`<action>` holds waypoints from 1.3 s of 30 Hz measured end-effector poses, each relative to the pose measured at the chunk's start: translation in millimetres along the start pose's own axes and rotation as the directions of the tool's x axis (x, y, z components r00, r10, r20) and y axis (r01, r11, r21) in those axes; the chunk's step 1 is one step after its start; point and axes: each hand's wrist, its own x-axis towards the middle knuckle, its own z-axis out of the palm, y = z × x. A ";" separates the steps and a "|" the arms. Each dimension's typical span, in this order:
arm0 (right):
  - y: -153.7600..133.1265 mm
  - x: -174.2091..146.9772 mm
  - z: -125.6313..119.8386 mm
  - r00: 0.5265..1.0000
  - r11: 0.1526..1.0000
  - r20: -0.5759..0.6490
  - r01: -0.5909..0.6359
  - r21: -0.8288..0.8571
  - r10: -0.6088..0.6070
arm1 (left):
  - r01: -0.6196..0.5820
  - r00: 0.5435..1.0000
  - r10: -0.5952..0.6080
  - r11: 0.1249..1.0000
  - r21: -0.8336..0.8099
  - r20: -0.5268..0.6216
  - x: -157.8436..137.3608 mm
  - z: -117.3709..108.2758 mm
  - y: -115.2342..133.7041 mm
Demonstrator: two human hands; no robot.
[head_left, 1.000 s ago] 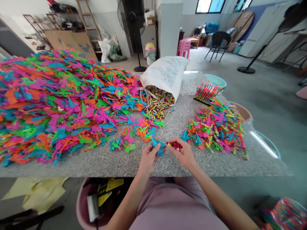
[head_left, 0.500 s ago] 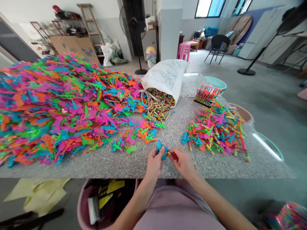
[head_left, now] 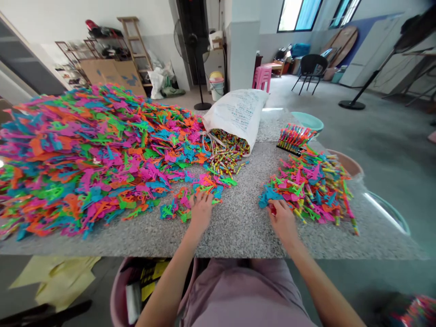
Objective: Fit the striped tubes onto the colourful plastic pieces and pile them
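Under the bent fingers of the left hand [head_left: 201, 211] lie loose plastic pieces [head_left: 184, 199]; pinching, I cannot tell. The right hand [head_left: 282, 219] curls around red bits [head_left: 273, 209], a blue piece [head_left: 270, 195] at its fingertips. Probably picking and laying; this calls for separating one piece.

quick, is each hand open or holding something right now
Left hand: at the small plastic pieces; can't tell if it grips one.
Right hand: closed on something small and red, beside blue plastic.

Sack [head_left: 238, 111] on table [head_left: 238, 234], between left heap [head_left: 91, 154] and right pile [head_left: 309, 186].
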 end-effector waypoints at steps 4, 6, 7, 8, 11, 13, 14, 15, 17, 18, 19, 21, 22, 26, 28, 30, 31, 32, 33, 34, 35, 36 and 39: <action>-4.0 -3.9 17.6 0.996 1.000 0.091 -0.023 0.021 0.021 | 0.107 0.991 -0.130 0.914 -0.392 -0.033 -8.5 1.8 4.7; -2.5 1.6 20.6 0.991 0.997 0.128 -0.050 0.064 0.041 | 0.210 0.952 -0.305 0.712 -0.671 -0.026 -11.5 0.5 14.2; -2.2 5.5 20.4 0.989 0.994 0.133 -0.072 0.078 0.061 | 0.257 0.920 -0.390 0.538 -0.803 0.033 -12.8 -0.9 21.5; -2.9 9.6 19.3 0.987 0.988 0.123 -0.114 0.100 0.101 | 0.295 0.886 -0.446 0.332 -0.896 0.127 -14.3 -2.8 30.4; -14.2 17.9 13.6 0.939 0.873 0.153 -0.343 0.347 0.309 | 0.356 0.817 -0.407 -0.200 -0.913 0.407 -20.3 -10.1 63.0; -28.8 17.3 10.1 0.844 0.606 0.374 -0.536 0.588 0.384 | 0.388 0.794 -0.341 -0.354 -0.851 0.504 -25.3 -14.0 83.4; -36.9 15.5 8.7 0.787 0.444 0.501 -0.617 0.650 0.360 | 0.402 0.787 -0.319 -0.386 -0.831 0.528 -27.9 -14.9 91.4; -44.6 13.1 7.4 0.730 0.293 0.606 -0.683 0.669 0.318 | 0.411 0.784 -0.304 -0.398 -0.820 0.541 -30.5 -14.7 97.5; -56.4 8.5 4.8 0.643 0.078 0.720 -0.758 0.648 0.262 | 0.420 0.784 -0.301 -0.386 -0.821 0.543 -35.5 -11.9 104.1; -60.0 6.9 3.3 0.619 0.017 0.741 -0.771 0.637 0.260 | 0.423 0.783 -0.307 -0.373 -0.826 0.540 -37.7 -9.7 105.1; -62.1 5.7 1.6 0.607 -0.015 0.749 -0.774 0.633 0.267 | 0.429 0.779 -0.316 -0.361 -0.828 0.542 -39.8 -7.4 105.3; -63.4 4.5 -2.5 0.613 -0.006 0.742 -0.770 0.638 0.271 | 0.442 0.765 -0.333 -0.351 -0.826 0.551 -43.3 -3.8 104.5; -63.4 4.1 -4.8 0.626 0.021 0.735 -0.765 0.644 0.261 | 0.447 0.761 -0.335 -0.348 -0.824 0.555 -44.6 -3.1 104.4; -65.0 2.2 -13.1 0.711 0.169 0.677 -0.703 0.691 0.190 | 0.445 0.782 -0.312 -0.327 -0.834 0.539 -46.6 -7.4 106.4; -67.6 1.2 -15.8 0.769 0.274 0.614 -0.638 0.720 0.176 | 0.431 0.799 -0.312 -0.299 -0.851 0.514 -46.3 -11.6 107.3; -70.5 1.0 -17.4 0.823 0.418 0.544 -0.557 0.717 0.165 | 0.417 0.811 -0.320 -0.269 -0.868 0.489 -45.4 -15.6 107.6; -71.9 1.2 -17.8 0.843 0.493 0.514 -0.517 0.699 0.156 | 0.416 0.816 -0.319 -0.257 -0.872 0.483 -44.8 -17.4 107.5; -73.1 1.5 -18.0 0.859 0.553 0.490 -0.482 0.680 0.148 | 0.419 0.820 -0.311 -0.248 -0.874 0.481 -44.3 -19.0 107.6; -74.2 1.9 -18.1 0.871 0.590 0.469 -0.456 0.666 0.144 | 0.423 0.823 -0.301 -0.240 -0.874 0.481 -43.7 -20.4 107.7; -75.1 2.2 -17.9 0.880 0.607 0.451 -0.440 0.662 0.147 | 0.427 0.828 -0.290 -0.230 -0.874 0.481 -43.2 -21.6 108.0; -75.7 2.5 -17.6 0.887 0.609 0.434 -0.432 0.665 0.156 | 0.432 0.831 -0.280 -0.219 -0.875 0.480 -42.7 -22.6 108.5; -76.0 2.6 -17.2 0.892 0.606 0.420 -0.428 0.671 0.165 | 0.435 0.835 -0.272 -0.209 -0.876 0.479 -42.2 -23.4 109.2; -75.3 2.4 -16.4 0.913 0.663 0.371 -0.383 0.642 0.168 | 0.430 0.843 -0.263 -0.192 -0.882 0.468 -41.5 -24.2 111.6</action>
